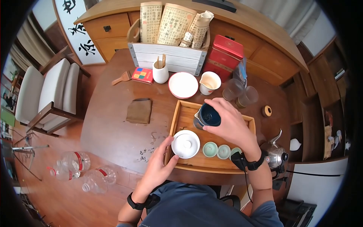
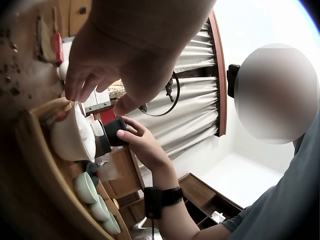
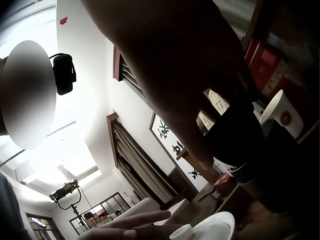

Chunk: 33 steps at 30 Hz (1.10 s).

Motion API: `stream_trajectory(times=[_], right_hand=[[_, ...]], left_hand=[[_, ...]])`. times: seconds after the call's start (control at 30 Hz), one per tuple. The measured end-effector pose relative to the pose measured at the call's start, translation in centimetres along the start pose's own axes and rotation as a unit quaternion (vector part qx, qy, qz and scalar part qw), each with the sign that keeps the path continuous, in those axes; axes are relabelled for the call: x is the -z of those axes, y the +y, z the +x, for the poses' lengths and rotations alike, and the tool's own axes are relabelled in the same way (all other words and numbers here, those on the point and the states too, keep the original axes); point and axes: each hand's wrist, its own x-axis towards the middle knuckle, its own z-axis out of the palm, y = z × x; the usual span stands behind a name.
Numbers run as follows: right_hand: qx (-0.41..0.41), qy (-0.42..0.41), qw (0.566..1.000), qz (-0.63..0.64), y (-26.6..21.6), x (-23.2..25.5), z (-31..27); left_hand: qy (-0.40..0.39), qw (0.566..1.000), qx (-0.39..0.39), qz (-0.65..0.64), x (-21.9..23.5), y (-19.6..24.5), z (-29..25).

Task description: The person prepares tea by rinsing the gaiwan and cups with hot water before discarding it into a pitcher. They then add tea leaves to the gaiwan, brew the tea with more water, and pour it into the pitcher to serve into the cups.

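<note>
My right hand grips a dark blue cup by its rim, thumb near me and fingers at the far side. The cup sits tilted at the mouth of a spouted pitcher, which it partly hides. In the left wrist view the dark cup stands just over the pitcher. My left hand is at the left of a white lidded gaiwan, thumb and fingers spread apart at its rim. Small pale green cups stand in a row right of the gaiwan.
A wooden tray bears the tea ware. Behind it stand a white plate, a white spouted cup, clear glasses and a red tin. A brown cloth lies left; a steel kettle stands right.
</note>
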Motion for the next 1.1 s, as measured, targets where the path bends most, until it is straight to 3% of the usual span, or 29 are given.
stream_trajectory(times=[0.27, 0.37, 0.47, 0.77, 0.87, 1.1], right_hand=[[-0.023, -0.033, 0.999, -0.022, 1.4, -2.2, 0.2], [0.006, 0.004, 0.998, -0.058, 1.6, -2.6, -0.1], [0.004, -0.009, 1.0, -0.027, 1.9, -2.6, 0.2], [-0.041, -0.005, 0.993, -0.108, 0.9, -2.7, -0.1], [0.0, 0.006, 0.998, -0.069, 1.9, -3.0, -0.5], [-0.006, -0.019, 0.999, -0.03, 2.1, -2.7, -0.7]], left_hand=[[-0.003, 1.0, -0.004, 0.002, 0.0, -0.3, 0.0], [-0.006, 1.0, -0.007, -0.003, 0.0, -0.5, 0.0], [-0.007, 1.0, -0.007, -0.005, 0.0, -0.5, -0.1], [-0.009, 1.0, -0.006, -0.014, -0.2, -0.5, 0.0], [-0.01, 1.0, -0.006, -0.017, -0.1, -0.4, 0.0], [-0.01, 1.0, -0.004, -0.022, -0.2, -0.7, 0.1]])
